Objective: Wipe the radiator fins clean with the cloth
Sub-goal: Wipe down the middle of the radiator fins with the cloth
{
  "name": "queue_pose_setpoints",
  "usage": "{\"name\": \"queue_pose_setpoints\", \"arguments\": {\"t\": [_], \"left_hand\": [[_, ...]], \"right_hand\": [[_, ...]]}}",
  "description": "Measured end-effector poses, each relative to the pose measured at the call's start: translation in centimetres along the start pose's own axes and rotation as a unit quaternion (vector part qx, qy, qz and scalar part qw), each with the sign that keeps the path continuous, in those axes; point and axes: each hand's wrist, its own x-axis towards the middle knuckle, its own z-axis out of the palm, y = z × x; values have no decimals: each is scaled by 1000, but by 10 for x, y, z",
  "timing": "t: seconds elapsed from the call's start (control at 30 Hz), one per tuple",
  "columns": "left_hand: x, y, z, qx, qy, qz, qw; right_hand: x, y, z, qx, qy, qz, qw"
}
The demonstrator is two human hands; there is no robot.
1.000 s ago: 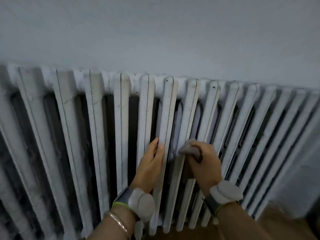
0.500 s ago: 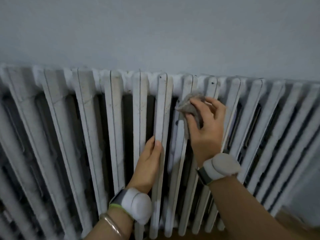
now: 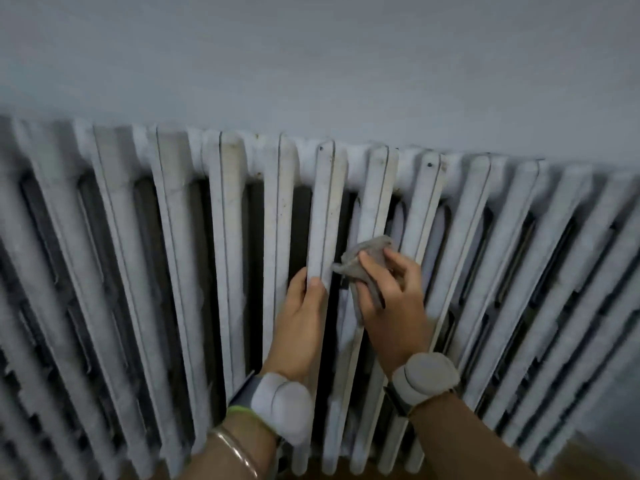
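A long white cast-iron radiator with many upright fins spans the whole view under a pale wall. My left hand grips the edge of a middle fin, thumb on its front face. Just to the right, my right hand holds a small grey cloth bunched under its fingers and presses it against the neighbouring fin about halfway up. Part of the cloth is hidden under the fingers. Both wrists carry padded grey bands.
The pale wall rises above the radiator. A strip of brown floor shows at the lower right. Dark gaps run between the fins.
My right hand with the cloth went up to the fin tops half a second ago and has now come back down to mid-height. My left hand stays on the same fin.
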Motion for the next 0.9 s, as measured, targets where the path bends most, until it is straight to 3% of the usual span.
{"name": "queue_pose_setpoints", "arguments": {"t": [0.4,0.6,0.67,0.8,0.9], "left_hand": [[-4,1,3,-2,15,8,1000],[-5,-5,5,16,33,9,999],[-9,-2,10,39,58,23,997],[-17,-2,22,76,138,103,982],[-18,-2,30,103,147,149,972]], "right_hand": [[-50,43,-6,-33,-122,-104,987],[-33,35,-38,-31,-254,-88,963],[-13,21,-55,-7,-213,-61,975],[32,13,-80,-12,36,-60,997],[48,18,-82,-1,109,-36,993]]}}
